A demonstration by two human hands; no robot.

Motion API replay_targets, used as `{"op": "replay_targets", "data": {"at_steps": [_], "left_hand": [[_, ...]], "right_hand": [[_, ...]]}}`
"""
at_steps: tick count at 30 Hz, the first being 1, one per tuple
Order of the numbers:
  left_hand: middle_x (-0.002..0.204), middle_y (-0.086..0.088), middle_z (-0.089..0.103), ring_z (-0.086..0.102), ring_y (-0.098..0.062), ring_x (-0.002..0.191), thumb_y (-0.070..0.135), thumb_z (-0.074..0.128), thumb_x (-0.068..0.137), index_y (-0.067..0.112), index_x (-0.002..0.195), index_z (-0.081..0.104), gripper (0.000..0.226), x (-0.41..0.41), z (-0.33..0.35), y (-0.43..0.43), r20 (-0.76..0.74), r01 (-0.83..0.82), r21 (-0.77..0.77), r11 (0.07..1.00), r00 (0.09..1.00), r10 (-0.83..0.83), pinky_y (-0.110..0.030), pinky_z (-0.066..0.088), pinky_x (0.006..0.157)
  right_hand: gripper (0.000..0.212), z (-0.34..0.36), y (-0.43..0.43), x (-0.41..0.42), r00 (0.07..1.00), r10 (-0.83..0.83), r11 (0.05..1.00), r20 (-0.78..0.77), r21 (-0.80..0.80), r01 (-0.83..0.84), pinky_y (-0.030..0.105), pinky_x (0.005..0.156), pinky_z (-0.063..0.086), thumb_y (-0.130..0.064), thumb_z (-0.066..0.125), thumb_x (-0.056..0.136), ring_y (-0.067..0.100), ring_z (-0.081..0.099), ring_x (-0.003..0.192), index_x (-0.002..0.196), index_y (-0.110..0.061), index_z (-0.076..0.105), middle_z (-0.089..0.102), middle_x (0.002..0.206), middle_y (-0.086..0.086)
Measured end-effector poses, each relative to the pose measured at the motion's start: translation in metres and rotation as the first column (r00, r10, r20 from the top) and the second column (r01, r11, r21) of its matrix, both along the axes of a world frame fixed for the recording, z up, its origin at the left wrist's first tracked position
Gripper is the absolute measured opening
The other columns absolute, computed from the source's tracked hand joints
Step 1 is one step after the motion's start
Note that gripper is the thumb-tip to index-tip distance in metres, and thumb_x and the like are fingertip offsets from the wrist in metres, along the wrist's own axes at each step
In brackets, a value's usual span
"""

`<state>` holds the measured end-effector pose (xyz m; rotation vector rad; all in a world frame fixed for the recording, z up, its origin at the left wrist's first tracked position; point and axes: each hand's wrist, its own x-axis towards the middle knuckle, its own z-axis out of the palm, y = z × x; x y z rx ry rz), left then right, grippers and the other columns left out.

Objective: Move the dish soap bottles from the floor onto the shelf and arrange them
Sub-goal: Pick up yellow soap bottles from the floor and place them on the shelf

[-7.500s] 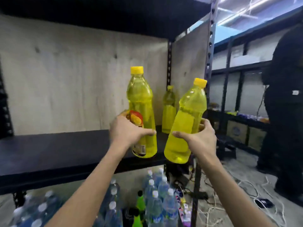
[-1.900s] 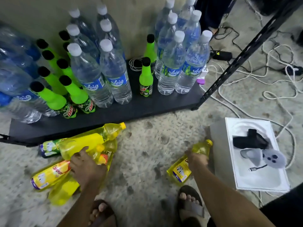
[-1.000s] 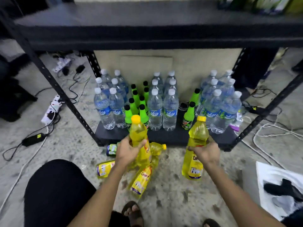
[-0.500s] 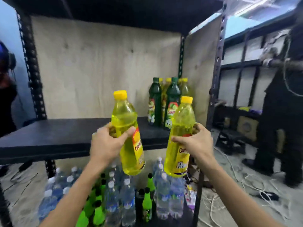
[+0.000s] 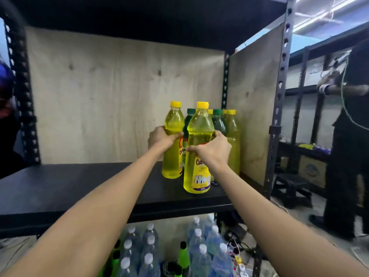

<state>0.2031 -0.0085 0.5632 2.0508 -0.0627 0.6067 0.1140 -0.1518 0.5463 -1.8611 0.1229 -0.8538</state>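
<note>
Two yellow dish soap bottles stand upright on the black shelf [image 5: 79,186], toward its right end. My left hand [image 5: 162,137] grips the rear-left yellow bottle [image 5: 173,124] around its middle. My right hand [image 5: 212,149] wraps the nearer yellow bottle [image 5: 199,132], which rests close to the shelf's front edge. Just behind them, in the back right corner, stand two dark green soap bottles [image 5: 219,121] and more yellow ones [image 5: 232,128], partly hidden.
A plywood back panel [image 5: 119,96] and a side panel [image 5: 253,108] close the shelf bay. Water bottles [image 5: 201,254] and green soda bottles [image 5: 182,254] fill the bottom shelf. A person in dark clothes [image 5: 351,136] stands at the right by another rack.
Both hands have carried their yellow bottles forward from in front of the shelf and down onto the shelf board, next to the group in the back right corner.
</note>
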Motion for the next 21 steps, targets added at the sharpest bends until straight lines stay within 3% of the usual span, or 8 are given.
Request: {"op": "replay_targets", "data": {"at_steps": [5, 8, 11, 15, 18, 21], "left_hand": [[0.117, -0.007, 0.072, 0.067, -0.029, 0.105, 0.061, 0.078, 0.068, 0.022, 0.112, 0.071, 0.059, 0.037, -0.014, 0.002, -0.054, 0.000, -0.028, 1.000, 0.999, -0.001, -0.039, 0.054, 0.091], [0.119, -0.007, 0.071, 0.066, -0.029, 0.108, 0.061, 0.075, 0.073, 0.022, 0.115, 0.070, 0.058, 0.047, -0.018, 0.002, -0.068, -0.004, -0.019, 1.000, 0.998, 0.003, -0.036, 0.053, 0.091], [0.122, -0.007, 0.070, 0.065, -0.030, 0.111, 0.060, 0.073, 0.076, 0.021, 0.117, 0.068, 0.056, 0.051, -0.020, 0.001, -0.075, -0.005, 0.012, 1.000, 0.997, 0.006, -0.034, 0.049, 0.089], [0.130, -0.008, 0.066, 0.062, -0.030, 0.117, 0.055, 0.076, 0.077, 0.020, 0.127, 0.062, 0.063, 0.047, -0.026, 0.003, -0.082, 0.048, 0.065, 0.997, 0.996, -0.043, -0.035, 0.048, 0.094], [0.148, -0.010, 0.050, 0.051, -0.031, 0.132, 0.043, 0.082, 0.076, 0.012, 0.146, 0.042, 0.086, 0.028, -0.028, 0.014, -0.181, 0.083, 0.108, 0.991, 0.981, -0.062, -0.039, 0.046, 0.104], [0.150, -0.003, 0.048, 0.050, -0.022, 0.134, 0.034, 0.080, 0.080, 0.021, 0.151, 0.038, 0.084, -0.027, -0.042, 0.043, -0.041, 0.029, 0.039, 0.999, 0.999, -0.027, -0.037, 0.044, 0.109]], "right_hand": [[0.082, -0.002, 0.007, 0.033, 0.998, -0.043, 0.999, -0.045, -0.009, 0.043, 0.028, 0.080, 0.050, -0.033, 0.098, 0.054, 0.024, 0.067, 0.106, 0.123, -0.012, 0.059, 0.072, 0.108, 0.006], [0.088, -0.007, 0.005, 0.046, 0.995, -0.046, 0.999, -0.084, -0.012, 0.045, 0.028, 0.079, 0.049, -0.034, 0.098, 0.054, 0.024, 0.068, 0.105, 0.128, -0.010, 0.057, 0.072, 0.108, 0.007], [0.091, -0.013, 0.004, 0.052, 0.996, -0.055, 0.998, -0.071, -0.018, 0.054, 0.038, 0.088, 0.058, -0.045, 0.098, 0.047, 0.027, 0.069, 0.103, 0.123, -0.013, 0.059, 0.070, 0.108, 0.007], [0.093, -0.018, 0.005, 0.050, 0.994, -0.057, 0.997, -0.092, -0.064, 0.051, 0.041, 0.099, 0.047, -0.049, 0.094, 0.057, 0.028, 0.048, 0.125, 0.132, -0.010, 0.055, 0.053, 0.130, 0.011], [0.107, -0.019, 0.008, 0.032, 0.977, -0.162, 0.978, -0.141, -0.159, 0.139, 0.047, 0.104, 0.042, -0.061, 0.087, 0.060, 0.035, 0.041, 0.133, 0.146, -0.015, 0.044, 0.050, 0.141, 0.012], [0.099, -0.046, 0.017, -0.004, 0.979, -0.153, 0.987, -0.135, -0.073, 0.144, 0.049, 0.105, 0.042, -0.057, 0.086, 0.062, 0.034, 0.046, 0.129, 0.146, -0.025, 0.045, 0.052, 0.138, 0.010]]}}
